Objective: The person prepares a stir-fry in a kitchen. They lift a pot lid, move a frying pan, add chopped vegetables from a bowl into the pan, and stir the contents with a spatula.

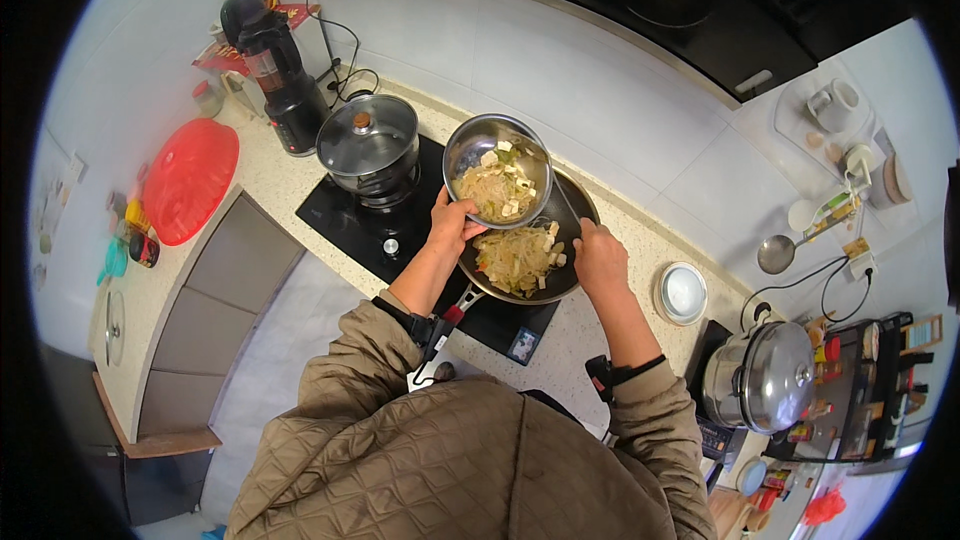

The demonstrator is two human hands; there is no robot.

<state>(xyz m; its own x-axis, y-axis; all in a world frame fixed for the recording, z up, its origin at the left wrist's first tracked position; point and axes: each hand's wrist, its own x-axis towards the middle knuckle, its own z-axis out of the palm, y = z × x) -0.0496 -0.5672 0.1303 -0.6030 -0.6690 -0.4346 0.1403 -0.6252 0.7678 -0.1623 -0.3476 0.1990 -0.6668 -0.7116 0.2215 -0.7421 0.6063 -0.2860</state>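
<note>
In my left hand (pixel 452 226) is a stainless steel bowl (pixel 537 136), gripped by its near rim and tilted over the frying pan. Glass noodles with white tofu cubes and green vegetable pieces (pixel 491 191) lie in the bowl. My right hand (pixel 602 253) grips the thin handle of a cooking utensil (pixel 568 197); its head is hidden, so I cannot tell its kind. Below the bowl, the dark frying pan (pixel 564 291) sits on the black hob (pixel 352 217), holding more of the noodle and tofu mix (pixel 517 261). Its handle (pixel 454 313) points towards me.
A pot with a glass lid (pixel 367 136) occupies the left burner, with a black blender (pixel 281 90) beyond it. Small stacked bowls (pixel 682 292) and a large lidded steel pot (pixel 761 379) stand to the right. A red plastic cover (pixel 191 181) rests on the left counter.
</note>
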